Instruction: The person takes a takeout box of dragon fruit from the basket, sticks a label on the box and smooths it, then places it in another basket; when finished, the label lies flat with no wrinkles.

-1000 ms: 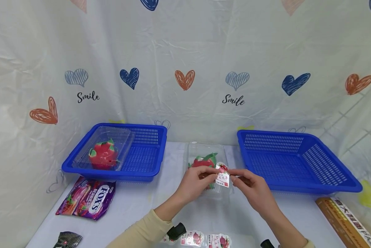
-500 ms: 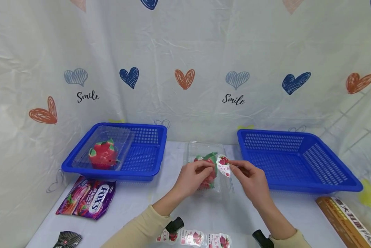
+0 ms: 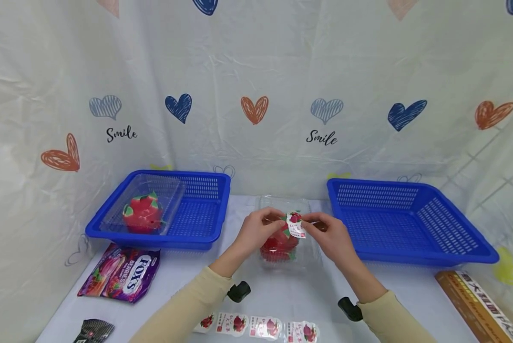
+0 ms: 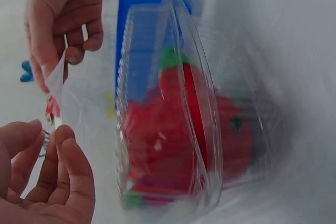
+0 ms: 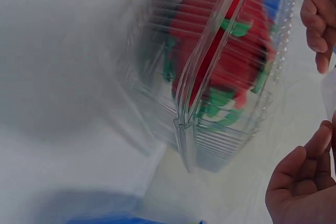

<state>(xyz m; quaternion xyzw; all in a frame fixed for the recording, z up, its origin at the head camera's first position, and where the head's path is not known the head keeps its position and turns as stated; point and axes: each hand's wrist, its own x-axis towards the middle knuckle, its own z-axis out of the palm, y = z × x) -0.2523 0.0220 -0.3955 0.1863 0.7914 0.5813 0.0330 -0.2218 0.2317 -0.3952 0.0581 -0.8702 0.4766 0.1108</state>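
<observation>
A die-cut paper sticker (image 3: 296,226) printed with a dragon fruit is held up between both hands in the head view. My right hand (image 3: 331,238) pinches its right edge. The left hand (image 3: 256,233) has its thumb and fingertips at the opposite edge; the left wrist view shows the sticker (image 4: 54,108) slightly curled between the two hands. Below and behind it, a clear plastic clamshell box (image 3: 310,259) stands closed on the table. Inside lies a red and green dragon fruit (image 3: 278,245), partly hidden by the hands and sticker in the head view.
A blue basket (image 3: 207,240) at left holds another boxed dragon fruit (image 3: 142,214). Another blue basket (image 3: 415,257) stands at right. Several stickers (image 3: 266,327) lie in front, a purple candy bag (image 3: 120,274) and dark packet (image 3: 94,329) at left, a brown box (image 3: 475,305) at right.
The left hand came off the sticker, then returned to its left edge. Both hands and the sticker have shifted left and away from me, over the box. The sticker's tilt has changed.
</observation>
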